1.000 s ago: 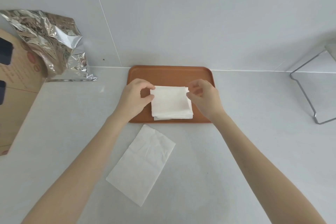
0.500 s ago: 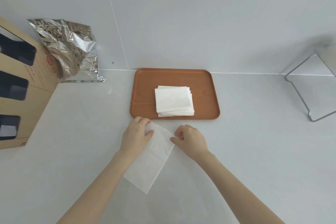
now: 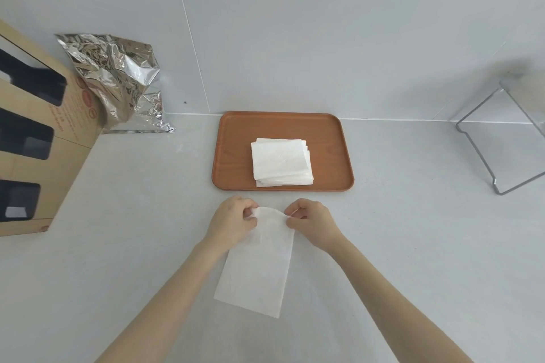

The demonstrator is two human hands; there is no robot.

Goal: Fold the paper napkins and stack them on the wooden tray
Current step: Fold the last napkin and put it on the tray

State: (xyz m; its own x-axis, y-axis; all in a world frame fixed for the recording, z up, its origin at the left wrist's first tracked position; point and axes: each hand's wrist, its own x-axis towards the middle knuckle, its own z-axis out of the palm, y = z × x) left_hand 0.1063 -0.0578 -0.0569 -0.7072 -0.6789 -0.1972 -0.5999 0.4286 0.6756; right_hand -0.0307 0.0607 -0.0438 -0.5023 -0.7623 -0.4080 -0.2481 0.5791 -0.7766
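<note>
A long white paper napkin (image 3: 259, 268) lies on the grey counter just in front of the wooden tray (image 3: 236, 153). My left hand (image 3: 233, 219) pinches its far left corner and my right hand (image 3: 312, 221) pinches its far right corner. The far edge is lifted off the counter and bows upward between my fingers. A stack of folded white napkins (image 3: 281, 162) rests in the middle of the tray, slightly fanned at its right and near edges.
A brown cardboard box (image 3: 38, 138) with dark cut-outs stands at the left, with a crumpled silver foil bag (image 3: 118, 82) behind it against the wall. A metal wire rack (image 3: 501, 138) stands at the far right. The wall runs directly behind the tray.
Both hands left the stack on the tray and came back to the loose napkin. They took its far corners, turned it straighter and lifted its far edge.
</note>
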